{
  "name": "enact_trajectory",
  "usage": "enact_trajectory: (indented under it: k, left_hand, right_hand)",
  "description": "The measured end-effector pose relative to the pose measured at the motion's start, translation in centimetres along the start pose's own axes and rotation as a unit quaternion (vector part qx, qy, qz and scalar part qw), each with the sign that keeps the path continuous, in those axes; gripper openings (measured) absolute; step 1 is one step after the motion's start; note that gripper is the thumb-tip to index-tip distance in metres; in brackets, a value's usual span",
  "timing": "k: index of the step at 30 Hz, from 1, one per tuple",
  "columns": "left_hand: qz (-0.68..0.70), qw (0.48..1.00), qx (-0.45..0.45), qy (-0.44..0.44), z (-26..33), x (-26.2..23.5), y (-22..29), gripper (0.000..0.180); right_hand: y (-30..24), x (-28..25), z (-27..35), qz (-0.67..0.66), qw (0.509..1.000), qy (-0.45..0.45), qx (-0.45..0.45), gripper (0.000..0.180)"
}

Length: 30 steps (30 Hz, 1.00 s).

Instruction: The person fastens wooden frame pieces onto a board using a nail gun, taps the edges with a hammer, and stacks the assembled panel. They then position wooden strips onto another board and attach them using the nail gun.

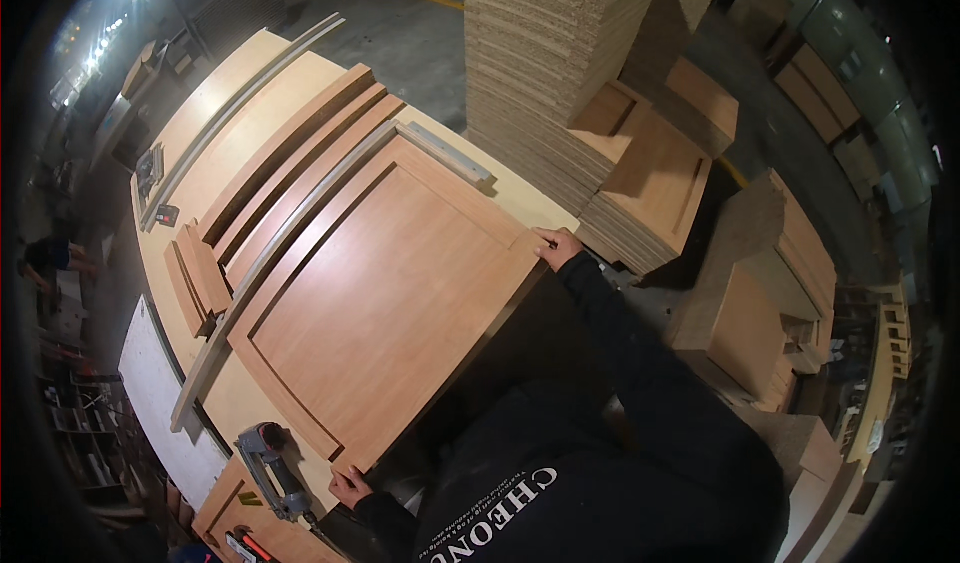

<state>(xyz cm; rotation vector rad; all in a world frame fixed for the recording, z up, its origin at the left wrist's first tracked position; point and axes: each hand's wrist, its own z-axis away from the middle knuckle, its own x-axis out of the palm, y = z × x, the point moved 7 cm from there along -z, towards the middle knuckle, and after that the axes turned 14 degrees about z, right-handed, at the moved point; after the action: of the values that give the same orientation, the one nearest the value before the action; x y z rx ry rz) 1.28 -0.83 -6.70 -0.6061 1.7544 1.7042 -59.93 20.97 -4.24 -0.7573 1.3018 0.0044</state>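
Note:
A light brown wooden door panel [385, 308] with a narrow raised frame lies flat on the workbench [215, 388] in front of me. Its far long edge rests along a grey metal straight bar [262, 275], and a short grey bar [445, 153] meets it at the far right end. My left hand [350, 487] pinches the panel's near left corner. At the opposite right corner, my right hand [557, 248] has its fingers closed over the edge. A pneumatic nail gun [275, 473] lies on the bench beside my left hand.
Beyond the bar lie long wooden strips [300, 158] and short wooden pieces [195, 278]. Another long metal bar [235, 123] sits farther back. A tall stack of panels [535, 73] stands right of the bench, with more stacked boards [755, 293] nearer. Red-handled tools [250, 543] lie lower left.

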Motion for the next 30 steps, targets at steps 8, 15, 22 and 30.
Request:
enact_trajectory:
  k: [8,15,22,30]
  left_hand:
    - [0.114,0.991,-0.061,-0.015,-2.7,-0.1,-2.7,0.045]
    - [0.249,0.968,-0.024,-0.032,-2.6,0.7,-2.1,0.030]
    - [0.268,0.956,-0.102,0.063,-1.4,1.2,-0.4,0.056]
    - [0.185,0.980,-0.067,0.038,-0.9,1.3,0.6,0.049]
  right_hand:
    - [1.5,3.0,-2.9,-0.118,0.990,-0.047,-0.056,0.045]
    - [2.9,4.4,-3.6,-0.162,0.975,-0.153,-0.011,0.048]
    - [3.8,3.4,-4.2,-0.169,0.975,-0.144,0.014,0.050]
    - [4.5,4.0,-5.0,-0.208,0.964,-0.166,0.019,0.049]
